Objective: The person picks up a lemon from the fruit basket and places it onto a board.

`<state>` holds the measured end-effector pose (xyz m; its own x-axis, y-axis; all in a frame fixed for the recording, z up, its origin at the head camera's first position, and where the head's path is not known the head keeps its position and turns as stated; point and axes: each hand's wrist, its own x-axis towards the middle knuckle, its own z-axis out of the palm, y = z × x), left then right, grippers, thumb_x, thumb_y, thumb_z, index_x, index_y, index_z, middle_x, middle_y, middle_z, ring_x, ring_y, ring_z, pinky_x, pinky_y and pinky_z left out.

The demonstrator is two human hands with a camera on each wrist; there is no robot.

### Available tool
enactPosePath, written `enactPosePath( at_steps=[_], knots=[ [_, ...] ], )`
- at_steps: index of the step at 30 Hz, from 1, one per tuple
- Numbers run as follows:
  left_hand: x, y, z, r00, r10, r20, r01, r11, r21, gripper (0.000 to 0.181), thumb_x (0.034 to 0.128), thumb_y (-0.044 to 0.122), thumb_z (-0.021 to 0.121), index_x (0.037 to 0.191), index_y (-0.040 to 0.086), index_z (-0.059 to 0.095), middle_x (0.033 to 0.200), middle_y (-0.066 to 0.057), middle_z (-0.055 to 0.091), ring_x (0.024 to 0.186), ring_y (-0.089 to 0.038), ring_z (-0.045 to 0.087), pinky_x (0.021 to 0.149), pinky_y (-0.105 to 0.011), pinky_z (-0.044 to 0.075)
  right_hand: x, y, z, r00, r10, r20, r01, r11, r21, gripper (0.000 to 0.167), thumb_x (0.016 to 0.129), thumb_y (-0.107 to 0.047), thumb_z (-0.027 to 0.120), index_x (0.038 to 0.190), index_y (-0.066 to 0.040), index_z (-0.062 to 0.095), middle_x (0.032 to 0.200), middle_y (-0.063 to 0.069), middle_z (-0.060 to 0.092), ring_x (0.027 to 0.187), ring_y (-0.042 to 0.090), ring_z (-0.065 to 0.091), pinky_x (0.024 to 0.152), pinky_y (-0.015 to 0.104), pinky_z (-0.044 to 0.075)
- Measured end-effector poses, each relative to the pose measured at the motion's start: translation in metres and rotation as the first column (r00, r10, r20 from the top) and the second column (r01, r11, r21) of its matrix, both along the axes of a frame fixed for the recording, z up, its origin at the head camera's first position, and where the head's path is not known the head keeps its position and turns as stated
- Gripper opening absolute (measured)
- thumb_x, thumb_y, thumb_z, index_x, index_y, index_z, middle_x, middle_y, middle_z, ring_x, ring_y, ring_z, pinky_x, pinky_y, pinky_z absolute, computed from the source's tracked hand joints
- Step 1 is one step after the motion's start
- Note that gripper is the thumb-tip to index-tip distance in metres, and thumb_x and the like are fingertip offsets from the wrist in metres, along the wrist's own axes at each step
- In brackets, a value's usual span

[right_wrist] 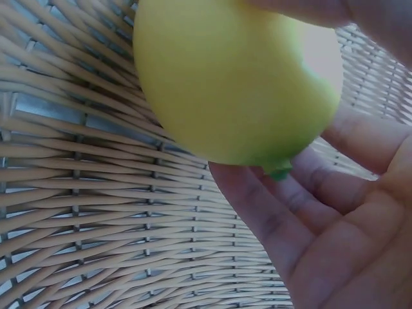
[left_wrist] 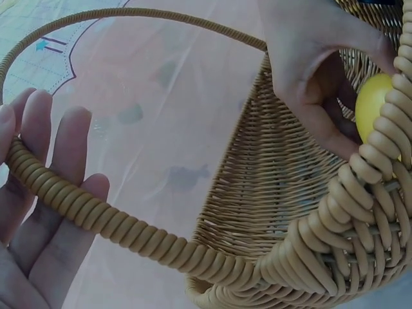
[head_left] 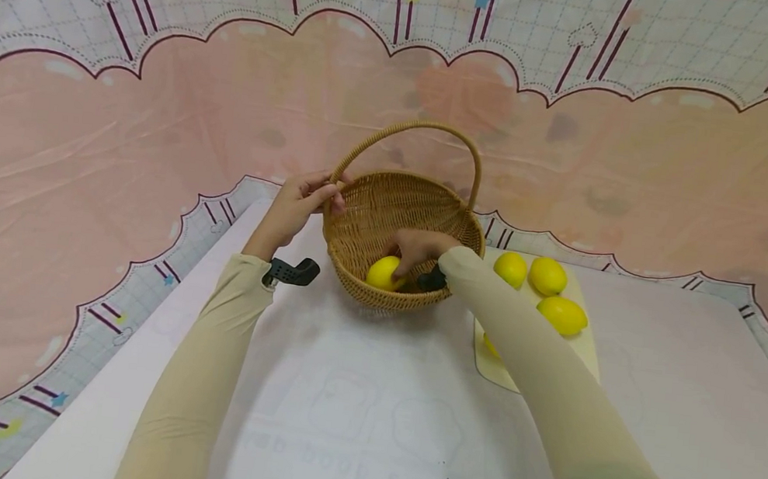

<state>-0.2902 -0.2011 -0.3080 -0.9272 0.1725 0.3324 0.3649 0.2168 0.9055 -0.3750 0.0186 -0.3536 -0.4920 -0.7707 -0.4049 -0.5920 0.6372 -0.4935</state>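
A wicker basket with a tall arched handle stands on the white table. At its left side, my left hand grips the lower part of the handle; in the left wrist view the fingers curl round the wrapped cane. Inside the basket, my right hand holds a yellow lemon near the front wall. The right wrist view shows this lemon between thumb and fingers, its green stem tip pointing down. Whether it touches the basket's bottom, I cannot tell.
Right of the basket lies a pale yellow board bearing several lemons, one mostly hidden behind my right sleeve. A patterned pink curtain hangs behind the table.
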Motion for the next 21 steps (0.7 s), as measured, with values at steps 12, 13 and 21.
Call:
enactPosePath(
  at_steps=[12,13,21],
  knots=[
    [-0.008,-0.011,0.0,0.999,-0.035,0.008,0.034,0.997,0.073,0.027,0.0981,0.013,0.047,0.118,-0.004,0.056,0.075,0.003,0.061,0.074,-0.014,0.066,0.077,-0.027,0.057,0.0,-0.007,0.008,0.998,-0.059,0.002,0.059,0.992,-0.108,0.046,0.08,-0.01,0.07,0.123,0.0,0.058,0.122,0.016,0.061,0.108,0.027,0.059,0.091,0.036,0.051],
    [-0.008,-0.011,0.0,0.999,-0.034,0.01,0.033,0.997,0.069,0.027,0.0982,0.013,0.047,0.118,-0.004,0.056,0.075,0.003,0.061,0.074,-0.014,0.066,0.078,-0.029,0.057,0.0,-0.008,0.008,0.998,-0.063,0.0,0.063,0.992,-0.113,0.046,0.08,-0.009,0.071,0.124,0.0,0.058,0.123,0.016,0.061,0.108,0.027,0.059,0.092,0.036,0.051],
    [-0.007,-0.014,0.002,0.999,-0.029,0.013,0.029,0.998,0.053,0.028,0.0985,0.008,0.045,0.12,-0.006,0.054,0.075,0.001,0.061,0.074,-0.016,0.067,0.077,-0.028,0.058,0.006,-0.005,0.015,0.992,-0.127,-0.012,0.123,0.975,-0.184,0.048,0.08,-0.009,0.07,0.125,0.001,0.056,0.124,0.018,0.059,0.111,0.029,0.057,0.095,0.037,0.05]
  ],
)
